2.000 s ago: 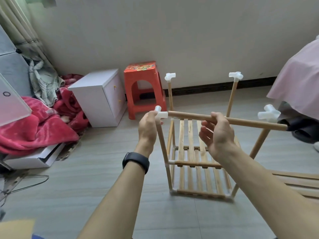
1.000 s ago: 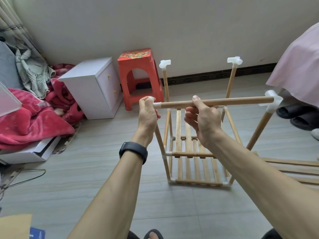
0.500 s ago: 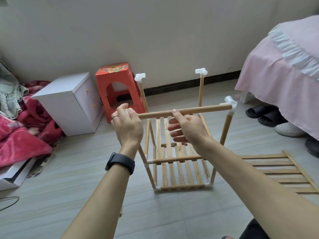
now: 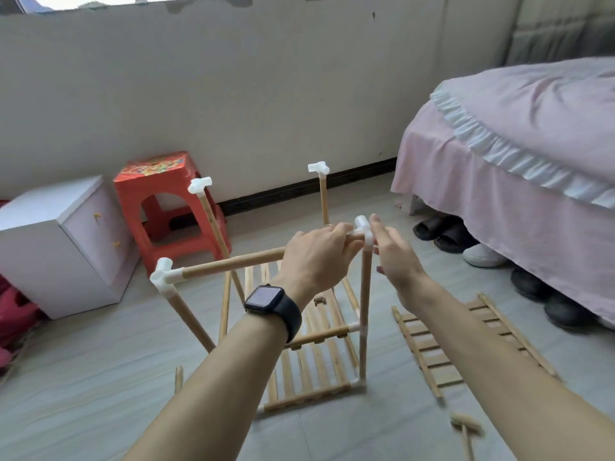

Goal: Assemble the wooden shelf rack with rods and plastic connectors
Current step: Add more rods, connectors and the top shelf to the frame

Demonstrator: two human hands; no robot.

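While clasping the top rod [image 4: 233,263] with the left hand [image 4: 319,254] right by the front-right connector [image 4: 362,229], holds the right hand [image 4: 396,257] just beside that connector, fingers straight, grasping nothing. Has the rack [image 4: 309,384] upright on the floor, between red stool [image 4: 156,191] and loose slat panel [image 4: 429,361].

The rod [image 4: 233,262] and the loose slatted shelf panel [image 4: 432,347] are pale, smooth, matt wood, the corner connector [image 4: 163,274] is white, faintly glossy plastic, the stool [image 4: 156,181] is shiny red plastic, the bed cover [image 4: 499,181] is soft pink cloth and the floor [image 4: 100,377] is smooth grey tile
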